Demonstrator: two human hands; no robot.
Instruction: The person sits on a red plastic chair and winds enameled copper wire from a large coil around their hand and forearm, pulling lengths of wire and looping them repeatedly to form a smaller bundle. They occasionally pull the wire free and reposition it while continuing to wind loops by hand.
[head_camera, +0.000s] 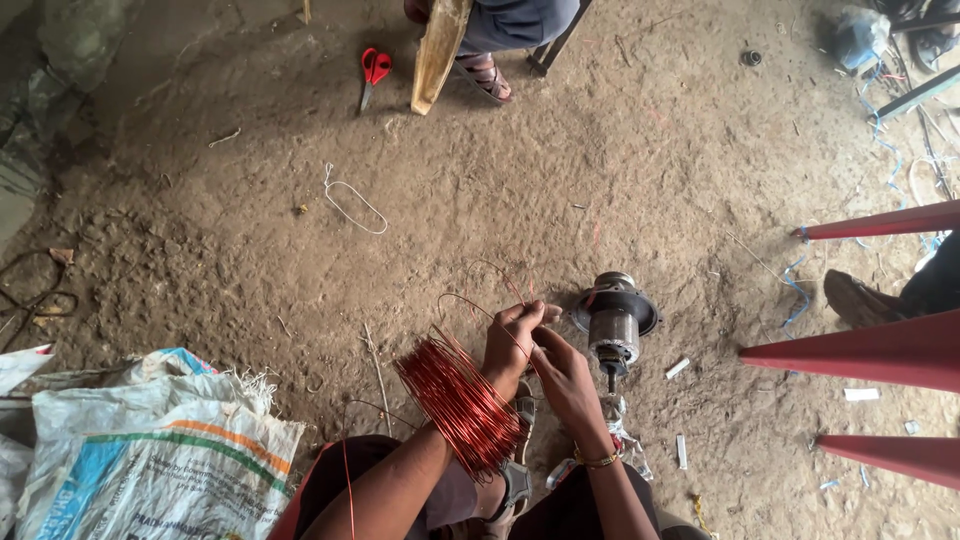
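A coil of red copper wire is looped around the left forearm, just behind the wrist, low in the middle of the view. Its hoop is seen nearly edge-on, with the long axis running from upper left to lower right across the arm, and loose strands are seen arching up and to the right past the fingers. The left hand is closed narrowly, a thin strand being pinched at the fingertips. The right hand is held against it, its fingers also drawn together on the same strand; a bangle is worn at the wrist.

Just right of the hands a small motor is stood on the dirt floor, its shaft pointed toward the person. Open ground is left ahead and to the upper left, broken only by a white wire loop and red-handled scissors. The right side is hemmed by three red tapered blades, the lower left by woven sacks. At the top edge another person's sandalled foot is seen beside a wooden strip.
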